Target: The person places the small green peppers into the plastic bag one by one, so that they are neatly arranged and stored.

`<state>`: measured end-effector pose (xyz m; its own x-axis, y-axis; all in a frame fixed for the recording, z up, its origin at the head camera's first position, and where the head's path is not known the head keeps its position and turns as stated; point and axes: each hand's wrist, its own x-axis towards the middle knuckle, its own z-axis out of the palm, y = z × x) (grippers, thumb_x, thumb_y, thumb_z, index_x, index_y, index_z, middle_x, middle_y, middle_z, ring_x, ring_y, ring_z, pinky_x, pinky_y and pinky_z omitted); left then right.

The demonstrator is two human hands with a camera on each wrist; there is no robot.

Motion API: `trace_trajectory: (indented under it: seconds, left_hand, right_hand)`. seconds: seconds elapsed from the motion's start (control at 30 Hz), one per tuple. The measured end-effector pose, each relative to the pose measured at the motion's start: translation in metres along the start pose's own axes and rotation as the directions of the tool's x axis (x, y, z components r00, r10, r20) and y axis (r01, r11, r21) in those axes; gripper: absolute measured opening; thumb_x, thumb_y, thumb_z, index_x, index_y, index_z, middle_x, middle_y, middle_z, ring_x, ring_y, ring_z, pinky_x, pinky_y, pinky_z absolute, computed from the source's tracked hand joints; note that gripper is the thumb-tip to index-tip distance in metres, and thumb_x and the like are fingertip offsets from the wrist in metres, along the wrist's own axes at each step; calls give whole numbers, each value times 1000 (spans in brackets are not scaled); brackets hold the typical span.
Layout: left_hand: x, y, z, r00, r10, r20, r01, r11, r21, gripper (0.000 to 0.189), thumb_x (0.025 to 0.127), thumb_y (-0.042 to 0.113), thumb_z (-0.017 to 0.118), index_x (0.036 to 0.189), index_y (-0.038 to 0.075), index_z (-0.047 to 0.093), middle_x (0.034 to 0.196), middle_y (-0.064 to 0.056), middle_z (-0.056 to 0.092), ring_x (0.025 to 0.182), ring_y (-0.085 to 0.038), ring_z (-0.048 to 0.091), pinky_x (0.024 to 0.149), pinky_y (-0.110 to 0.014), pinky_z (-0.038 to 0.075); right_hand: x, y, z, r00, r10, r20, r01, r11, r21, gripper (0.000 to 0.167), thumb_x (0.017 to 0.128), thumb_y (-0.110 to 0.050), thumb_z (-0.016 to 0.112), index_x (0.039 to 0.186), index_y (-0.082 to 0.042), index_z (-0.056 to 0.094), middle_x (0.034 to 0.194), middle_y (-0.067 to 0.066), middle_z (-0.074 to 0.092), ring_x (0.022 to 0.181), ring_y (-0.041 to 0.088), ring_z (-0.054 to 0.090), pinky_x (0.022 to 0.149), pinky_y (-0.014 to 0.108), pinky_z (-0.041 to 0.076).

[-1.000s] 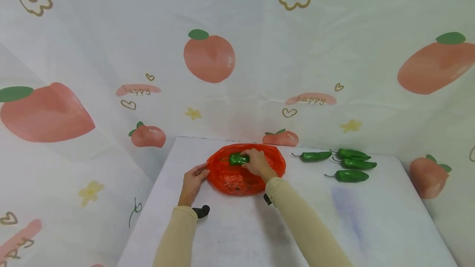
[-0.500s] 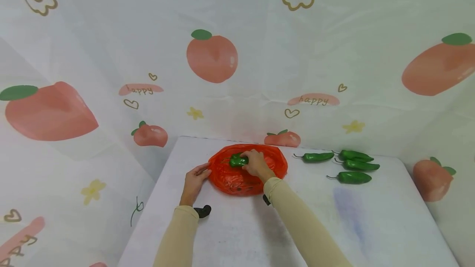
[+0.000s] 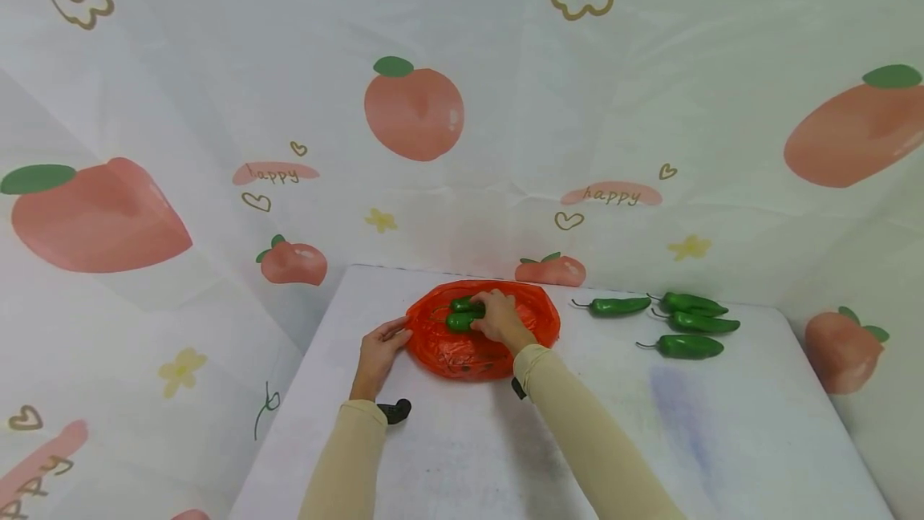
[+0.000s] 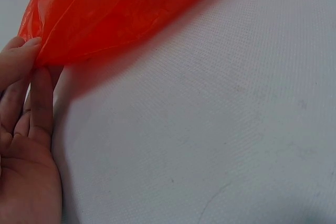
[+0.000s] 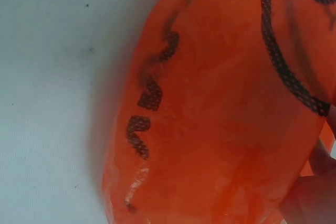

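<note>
A red plastic bag lies spread wide at the back of the white table, its mouth facing up. My left hand pinches the bag's left rim; in the left wrist view, thumb and fingers meet at its edge. My right hand reaches into the bag, fingers and thumb around the right end of a green chili pepper. Just behind it, a second green chili pepper shows inside the bag, partly covered by the fingers. Black print on the bag fills much of the right wrist view.
Several more green chili peppers lie on the table to the right of the bag, one nearest to it. A white cloth printed with fruit hangs behind and at both sides.
The chili pepper in my right hand has moved slightly down in the bag, and the one behind it shows more. My left hand keeps hold of the rim.
</note>
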<state>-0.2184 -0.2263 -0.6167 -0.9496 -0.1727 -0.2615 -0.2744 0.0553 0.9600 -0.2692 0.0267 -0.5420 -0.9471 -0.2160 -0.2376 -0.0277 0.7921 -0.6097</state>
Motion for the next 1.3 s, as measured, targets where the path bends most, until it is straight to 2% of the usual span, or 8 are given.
trace_trajectory:
  seconds: [0.33, 0.47, 0.63, 0.8, 0.9, 1.03, 1.3]
  left_hand:
    - [-1, 1, 3, 1000, -4, 8, 4, 1000, 21, 37, 97, 20, 71, 133, 16, 68, 139, -9, 67, 129, -21, 63, 103, -24, 55]
    - [-1, 2, 3, 1000, -6, 15, 5, 1000, 24, 38, 97, 20, 70, 135, 16, 67, 141, -9, 65, 130, -21, 62, 103, -24, 55]
    - [-1, 2, 2, 1000, 4, 14, -5, 1000, 7, 38, 96, 19, 72, 133, 15, 68, 140, -9, 66, 125, -16, 64, 97, -17, 56]
    - [-2, 2, 2, 999, 33, 17, -33, 999, -4, 40, 95, 16, 73, 135, 11, 67, 141, -13, 65, 126, -17, 64, 94, -14, 55]
    - [-4, 3, 2, 999, 29, 16, -29, 1000, 2, 40, 96, 17, 72, 135, 11, 67, 142, -12, 65, 128, -18, 63, 94, -13, 55]
    - [-4, 4, 2, 1000, 19, 9, -19, 1000, 10, 40, 95, 18, 73, 134, 12, 68, 141, -11, 66, 128, -18, 63, 94, -13, 55]
    - [-2, 3, 0, 1000, 23, 12, -23, 1000, 21, 40, 95, 17, 73, 135, 12, 67, 142, -11, 65, 129, -18, 62, 92, -11, 54]
  right_hand:
    - [-5, 2, -6, 1000, -29, 1, 29, 999, -26, 50, 93, -19, 76, 139, -13, 60, 139, 13, 54, 123, 33, 44, 106, 48, 49]
    - [-9, 2, -10, 997, -78, 9, 78, 993, -89, 52, 94, -29, 75, 140, -14, 59, 139, 11, 55, 122, 31, 45, 106, 47, 50]
    - [-12, 3, -15, 989, -145, 6, 144, 973, -179, 58, 95, -43, 70, 144, -14, 56, 142, 11, 54, 125, 32, 46, 108, 50, 50]
    - [-14, 6, -16, 973, -229, 1, 219, 928, -300, 60, 98, -49, 64, 146, -14, 54, 145, 11, 53, 132, 35, 48, 113, 53, 47]
    - [-16, 7, -18, 964, -266, 3, 249, 899, -360, 62, 98, -53, 61, 147, -16, 53, 147, 10, 52, 135, 36, 47, 116, 55, 44]
    - [-20, 7, -22, 954, -300, -3, 271, 866, -420, 64, 99, -57, 57, 149, -18, 51, 150, 7, 49, 139, 36, 43, 120, 58, 38]
    - [-31, 8, -29, 926, -371, -71, 278, 797, -537, 71, 97, -60, 59, 154, -21, 43, 156, 9, 44, 141, 35, 41, 123, 60, 32]
